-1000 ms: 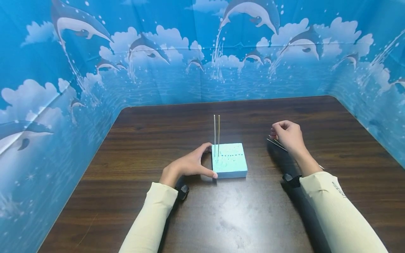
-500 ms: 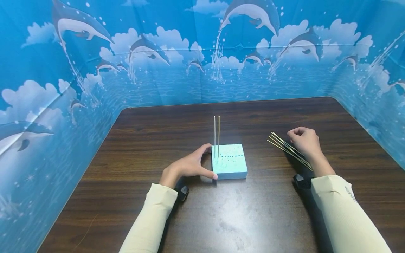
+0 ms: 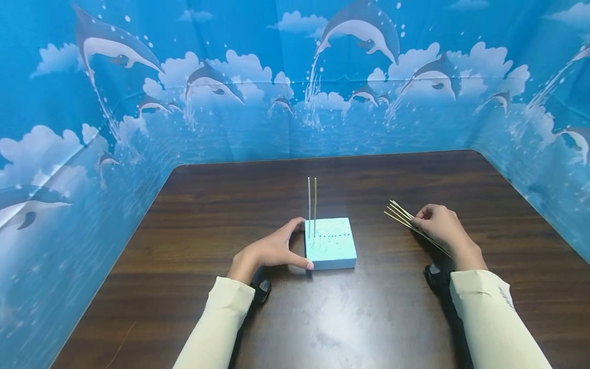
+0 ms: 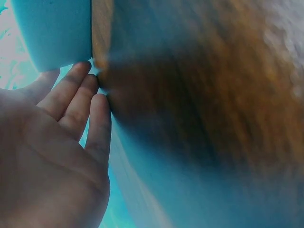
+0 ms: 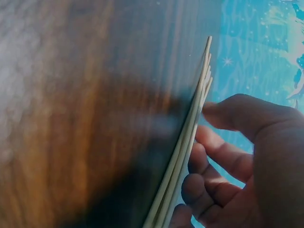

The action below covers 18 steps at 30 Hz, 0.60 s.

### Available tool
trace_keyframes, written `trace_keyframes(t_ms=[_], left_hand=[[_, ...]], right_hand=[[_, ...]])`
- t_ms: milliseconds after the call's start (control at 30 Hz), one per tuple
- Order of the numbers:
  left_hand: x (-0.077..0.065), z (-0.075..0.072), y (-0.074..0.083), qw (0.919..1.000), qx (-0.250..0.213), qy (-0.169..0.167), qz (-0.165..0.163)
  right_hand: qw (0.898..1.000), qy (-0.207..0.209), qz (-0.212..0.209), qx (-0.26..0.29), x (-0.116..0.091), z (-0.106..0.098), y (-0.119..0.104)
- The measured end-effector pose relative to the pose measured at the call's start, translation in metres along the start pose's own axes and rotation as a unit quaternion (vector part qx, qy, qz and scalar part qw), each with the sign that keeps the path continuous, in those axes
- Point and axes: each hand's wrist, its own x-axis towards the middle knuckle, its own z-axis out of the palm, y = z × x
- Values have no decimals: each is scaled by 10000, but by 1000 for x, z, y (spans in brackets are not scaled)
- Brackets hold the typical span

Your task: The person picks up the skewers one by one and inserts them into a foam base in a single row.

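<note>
In the head view a light green foam block [image 3: 335, 251], dotted with small holes, sits on the table. Two thin sticks [image 3: 309, 202] stand upright near its left edge. My left hand [image 3: 272, 251] holds the block from its left side, thumb at the front corner and a fingertip at the back one. Close up in the left wrist view, fingertips meet the block [image 4: 57, 33]. On the right, my right hand [image 3: 442, 228] reaches a bundle of thin sticks [image 3: 398, 212] lying on the table. Thumb and forefinger touch the sticks [image 5: 183, 147], with a gap visible between those fingertips.
A dark wood-grain table [image 3: 216, 205] lies under everything. Around its back and sides hangs a blue dolphin-print cloth [image 3: 258, 123]. Each wrist wears a black device, and the bundle's lower end runs under the right hand.
My right hand passed rightward off the sticks, then came back down and left to touch them. The left hand kept its hold on the block. The head view tilted slightly up.
</note>
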Motion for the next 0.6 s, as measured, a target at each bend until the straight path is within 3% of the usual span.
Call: trace_keyframes(t_ms=[300, 600], left_hand=[[-3, 0, 1, 10000, -88, -25, 40], [-2, 0, 1, 9999, -79, -21, 63]], right_hand=[[9999, 15, -70, -123, -3, 3, 1], [9999, -23, 129, -92, -2, 3, 1]])
